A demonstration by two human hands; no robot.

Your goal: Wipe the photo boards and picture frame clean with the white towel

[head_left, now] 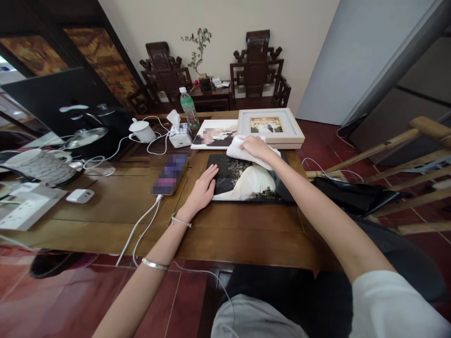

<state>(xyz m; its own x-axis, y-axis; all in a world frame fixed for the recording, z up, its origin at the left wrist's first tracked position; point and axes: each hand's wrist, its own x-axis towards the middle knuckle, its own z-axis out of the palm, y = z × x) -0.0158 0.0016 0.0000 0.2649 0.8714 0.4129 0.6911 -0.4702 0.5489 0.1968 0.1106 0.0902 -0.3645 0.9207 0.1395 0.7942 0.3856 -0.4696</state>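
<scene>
Photo (pixel 253 185) lies flat on the table (pixel 229 230), just near of the frame (pixel 294 129), likely for firm backing. Left hand (pixel 202 188) is spread at its left edge, grasping nothing, probably to stop sliding. Right hand (pixel 255 145) has the cloth (pixel 235 149) bunched in its fingers at the far edge; contact looks likely, but the hand hides it. Phone (pixel 174 171) sits left, out of the way.

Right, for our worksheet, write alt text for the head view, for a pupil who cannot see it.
A person's right hand grips a white cloth at the far edge of a dark picture panel on a wooden table, the left hand at the panel's left edge. Beyond lies a framed picture; to the left, a phone and tissue box.
</scene>
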